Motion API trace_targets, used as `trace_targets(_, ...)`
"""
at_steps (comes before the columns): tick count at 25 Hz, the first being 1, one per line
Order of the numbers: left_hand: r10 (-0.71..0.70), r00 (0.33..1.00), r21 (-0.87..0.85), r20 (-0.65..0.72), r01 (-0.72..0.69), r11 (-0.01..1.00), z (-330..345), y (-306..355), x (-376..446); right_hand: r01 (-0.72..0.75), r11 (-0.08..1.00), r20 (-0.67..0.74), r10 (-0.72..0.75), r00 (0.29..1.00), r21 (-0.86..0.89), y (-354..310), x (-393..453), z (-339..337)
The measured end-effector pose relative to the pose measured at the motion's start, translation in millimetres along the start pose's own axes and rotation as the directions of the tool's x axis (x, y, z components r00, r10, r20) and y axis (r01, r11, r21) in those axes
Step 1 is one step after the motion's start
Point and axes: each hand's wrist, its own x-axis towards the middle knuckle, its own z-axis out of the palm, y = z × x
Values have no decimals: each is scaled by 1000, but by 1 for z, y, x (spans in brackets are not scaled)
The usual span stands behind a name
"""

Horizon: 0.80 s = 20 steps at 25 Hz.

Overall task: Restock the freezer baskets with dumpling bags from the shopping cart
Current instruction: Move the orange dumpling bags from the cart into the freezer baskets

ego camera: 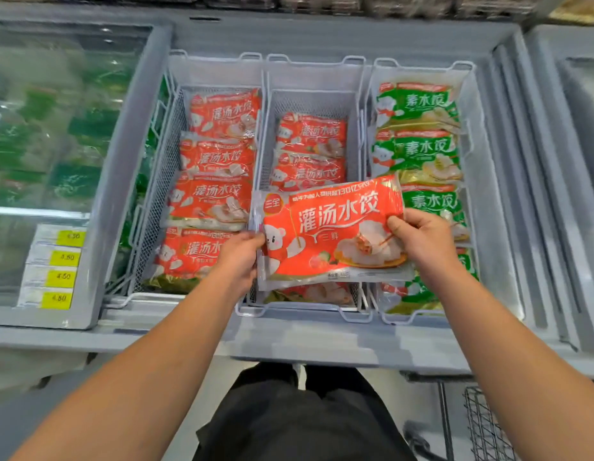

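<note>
I hold a red dumpling bag (329,231) flat above the near end of the middle freezer basket (314,76). My left hand (240,257) grips its left edge, and my right hand (422,239) grips its right edge with the thumb on top. Under it the middle basket holds red bags (310,151). A row of several red bags (215,181) fills the left basket (156,194). Green dumpling bags (418,128) fill the right basket (468,104). A corner of the wire shopping cart (485,424) shows at the bottom right.
The open chest freezer's grey rim (322,341) runs in front of me. To the left, a glass lid (56,121) covers green packs, with yellow price tags (61,267) on its frame. Sliding lid rails (535,194) lie to the right of the baskets.
</note>
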Motion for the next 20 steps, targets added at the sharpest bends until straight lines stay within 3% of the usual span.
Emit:
trace_targets(5, 124, 973, 206, -195, -83, 975, -1, 18, 37, -283, 959, 2, 283, 959, -5, 37, 51, 39)
trace_targets(8, 154, 951, 372, -270, -45, 927, -2, 16, 57, -389, 921, 39, 390, 920, -16, 48, 60, 64)
trace_targets(11, 122, 967, 568, -222, 27, 822, -10, -3, 81, -476, 878, -24, 475, 879, -54, 61, 60, 80)
trace_targets(14, 54, 982, 666, -183, 83, 741, -13, -18, 93, -550, 833, 20, 552, 834, -59, 77, 54, 88)
trace_targets(17, 57, 990, 791, -127, 66, 609, -13, -28, 101, -608, 793, 102, 609, 787, -39, 91, 47, 97)
trace_targets(20, 51, 997, 870, -57, 25, 493, -8, -35, 103, -609, 792, 82, 611, 787, -52, 102, 44, 107)
